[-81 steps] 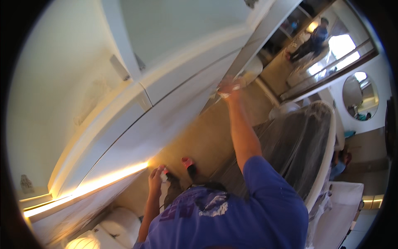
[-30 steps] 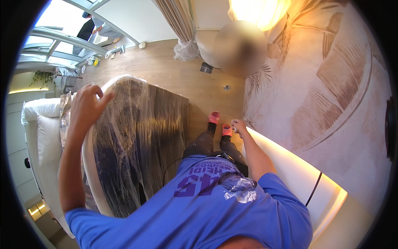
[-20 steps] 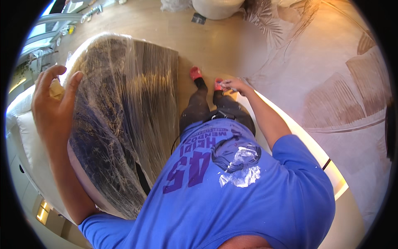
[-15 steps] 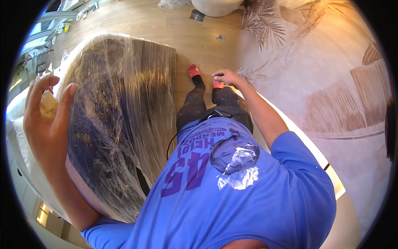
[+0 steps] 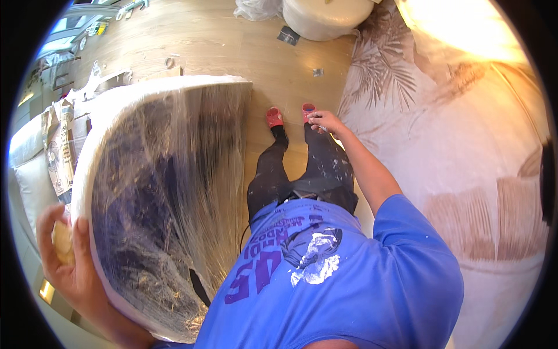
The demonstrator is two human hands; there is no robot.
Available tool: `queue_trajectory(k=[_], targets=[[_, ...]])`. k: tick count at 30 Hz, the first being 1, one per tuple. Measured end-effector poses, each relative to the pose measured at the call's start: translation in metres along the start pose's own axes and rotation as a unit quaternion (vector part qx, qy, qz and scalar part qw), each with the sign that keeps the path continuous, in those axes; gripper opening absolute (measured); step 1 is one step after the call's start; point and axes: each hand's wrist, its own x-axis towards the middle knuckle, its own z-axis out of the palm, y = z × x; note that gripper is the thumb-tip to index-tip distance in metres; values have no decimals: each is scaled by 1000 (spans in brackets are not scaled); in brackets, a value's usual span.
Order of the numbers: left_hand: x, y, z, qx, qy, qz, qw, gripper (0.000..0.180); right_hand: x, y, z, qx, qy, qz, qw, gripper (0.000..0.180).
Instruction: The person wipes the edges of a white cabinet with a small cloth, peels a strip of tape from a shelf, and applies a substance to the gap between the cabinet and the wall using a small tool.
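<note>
While a paper sack (image 5: 58,154), its contents hidden, stands by the white sofa (image 5: 34,189) beyond the left fingers, a film-wrapped counter (image 5: 157,192) curves to their right, wooden floor (image 5: 209,49) lies ahead and a leaf-patterned wall (image 5: 442,145) rises right of the right fingers. The left hand (image 5: 68,259) curls round a yellowish lump (image 5: 63,243) between thumb and fingers; the right hand (image 5: 324,122) has bent fingers, their grip unclear.
</note>
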Motion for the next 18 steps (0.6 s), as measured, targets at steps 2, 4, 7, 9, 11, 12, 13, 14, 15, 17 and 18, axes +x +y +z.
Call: queue_trajectory(k=[2, 4, 7, 9, 11, 12, 13, 14, 15, 17, 18], targets=[[-2, -4, -6, 95, 28, -4, 995, 25, 44, 8, -18, 19, 28, -16, 999, 34], [-3, -14, -8, 139, 47, -16, 989, 27, 74, 2, -43, -1, 43, 3, 999, 38], [-3, -15, -5, 130, 62, -48, 988, 30, 122, 10, -75, -52, 77, 16, 996, 37], [4, -35, -15, 84, 76, -82, 990, 32, 160, 23, -98, -91, 99, 21, 991, 35], [4, -49, -21, 31, 81, -102, 991, 34, 191, 23, -113, -110, 116, 10, 987, 33], [4, -49, -25, 5, 76, -112, 991, 34, 205, 21, -119, -118, 120, 4, 986, 33], [5, -54, -29, -24, 72, -119, 990, 34, 219, 19, -124, -126, 128, -3, 984, 33], [4, -56, -32, -22, 58, -133, 989, 37, 237, 22, -132, -124, 130, -15, 984, 32], [4, -59, -37, -15, 74, -158, 985, 38, 257, 24, -140, -122, 133, -26, 983, 30], [11, -56, -32, -8, 102, -205, 973, 40, 295, 24, -145, -135, 146, -41, 979, 28], [14, -48, -27, 25, 115, -210, 971, 46, 314, 21, -148, -151, 155, -45, 975, 27]])
